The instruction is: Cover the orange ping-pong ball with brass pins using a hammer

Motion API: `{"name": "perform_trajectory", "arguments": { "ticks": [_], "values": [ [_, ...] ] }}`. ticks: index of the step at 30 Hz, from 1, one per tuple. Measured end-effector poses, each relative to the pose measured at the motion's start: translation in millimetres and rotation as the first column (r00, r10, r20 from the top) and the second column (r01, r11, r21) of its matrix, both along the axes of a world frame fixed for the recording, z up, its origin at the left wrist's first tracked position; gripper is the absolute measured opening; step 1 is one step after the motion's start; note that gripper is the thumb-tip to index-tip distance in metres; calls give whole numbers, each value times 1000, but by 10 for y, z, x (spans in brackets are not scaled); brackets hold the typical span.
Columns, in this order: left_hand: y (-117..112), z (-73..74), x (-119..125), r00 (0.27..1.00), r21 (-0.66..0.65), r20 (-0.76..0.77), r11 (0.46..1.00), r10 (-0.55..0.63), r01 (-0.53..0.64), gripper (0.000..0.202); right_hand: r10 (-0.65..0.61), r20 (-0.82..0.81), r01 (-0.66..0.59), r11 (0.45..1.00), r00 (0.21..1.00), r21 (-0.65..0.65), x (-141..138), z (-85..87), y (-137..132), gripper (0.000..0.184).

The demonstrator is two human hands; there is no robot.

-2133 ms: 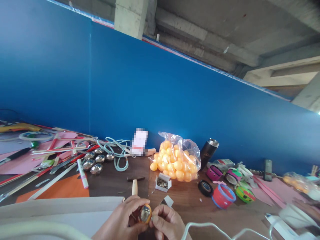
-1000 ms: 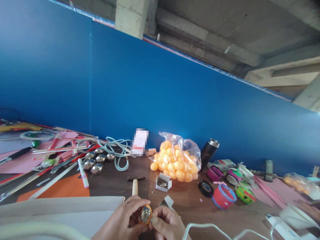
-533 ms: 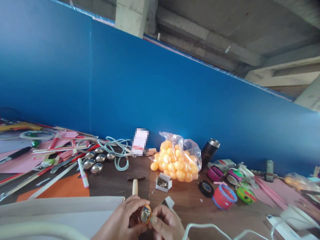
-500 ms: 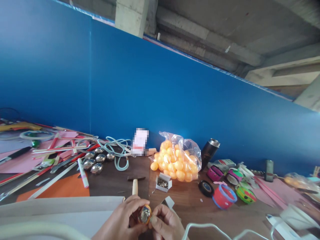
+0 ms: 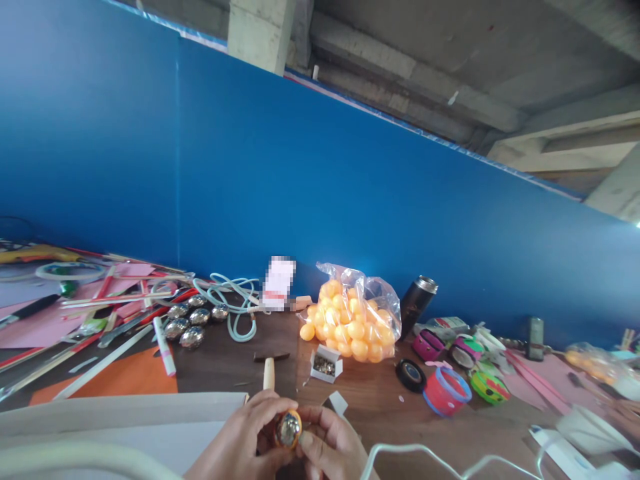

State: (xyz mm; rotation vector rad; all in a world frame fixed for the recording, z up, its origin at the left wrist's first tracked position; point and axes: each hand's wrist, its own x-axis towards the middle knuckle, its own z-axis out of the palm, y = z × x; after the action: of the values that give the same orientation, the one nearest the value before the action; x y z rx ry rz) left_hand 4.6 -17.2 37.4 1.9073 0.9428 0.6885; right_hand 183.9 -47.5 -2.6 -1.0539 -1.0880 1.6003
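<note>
My left hand [image 5: 239, 440] holds a small orange ball [image 5: 287, 430] with a shiny silver patch on its face, at the bottom edge of the view. My right hand [image 5: 331, 444] is closed against the ball's right side, its thumb and fingers pinched at the patch. What those fingers pinch is too small to see. Just beyond the hands lie a small hammer [image 5: 269, 369] with a pale handle and an open white box of tacks [image 5: 325, 363].
A clear bag of orange balls [image 5: 352, 321] stands behind the box. Several silver-covered balls [image 5: 192, 320] lie to the left among paper strips and a pale cord [image 5: 233, 301]. Tape rolls [image 5: 447, 389], a black flask [image 5: 416, 305] and a white cable [image 5: 430, 457] are to the right. A blue wall [image 5: 320, 193] backs the table.
The hands have stayed together on the ball and shifted only slightly; the right fingers have curled in closer under it.
</note>
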Motion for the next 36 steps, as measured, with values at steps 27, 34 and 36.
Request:
{"name": "perform_trajectory", "arguments": {
  "ticks": [27, 34, 36],
  "values": [
    [2, -91, 19, 996, -55, 66, 997, 53, -49, 39, -10, -2, 10, 1000, 1000, 25, -7, 35, -30, 59],
    [10, -109, 18, 997, -51, 68, 998, 41, -38, 40, 7, -13, -6, 1000, 1000, 18, -10, 66, -33, 60],
    [18, -104, 19, 996, -33, 74, 999, 45, -42, 39, 5, -27, -4, 1000, 1000, 16, -16, 71, -34, 59]
  ]
}}
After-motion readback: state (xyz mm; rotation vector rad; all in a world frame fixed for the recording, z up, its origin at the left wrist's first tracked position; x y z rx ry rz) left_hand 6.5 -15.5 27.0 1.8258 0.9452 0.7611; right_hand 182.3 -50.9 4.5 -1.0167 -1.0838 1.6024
